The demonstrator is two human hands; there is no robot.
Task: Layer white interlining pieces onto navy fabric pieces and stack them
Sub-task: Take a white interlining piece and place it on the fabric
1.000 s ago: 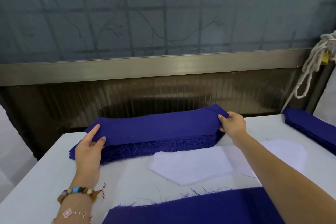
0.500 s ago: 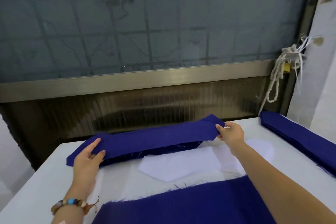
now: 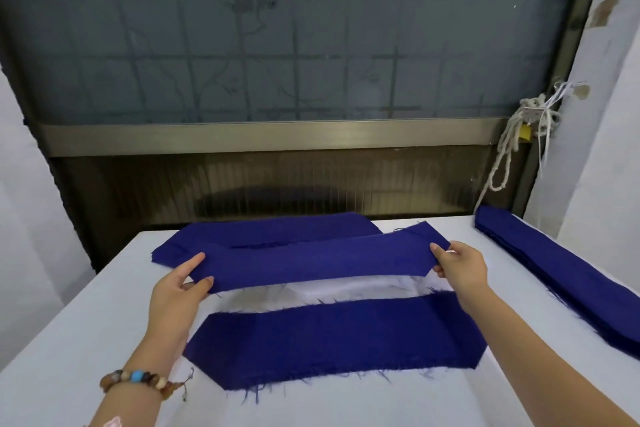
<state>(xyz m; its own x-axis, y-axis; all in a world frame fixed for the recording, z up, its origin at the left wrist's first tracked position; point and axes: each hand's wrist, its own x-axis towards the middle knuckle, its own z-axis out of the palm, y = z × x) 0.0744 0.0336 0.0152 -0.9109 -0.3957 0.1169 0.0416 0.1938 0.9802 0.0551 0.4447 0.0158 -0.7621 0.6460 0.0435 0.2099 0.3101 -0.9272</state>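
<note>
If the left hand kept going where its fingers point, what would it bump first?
Probably the far navy stack, since the left hand, gripping the lifted navy piece, points forward and slightly right toward it. It might pass above it; height is hard to judge.

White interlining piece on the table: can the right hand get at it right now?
Probably not yet. The right hand pinches one end of the lifted navy piece, the left hand the other, and that piece hangs over most of the white interlining. Only a strip shows.

Navy piece [image 3: 311, 262] between both hands
</note>
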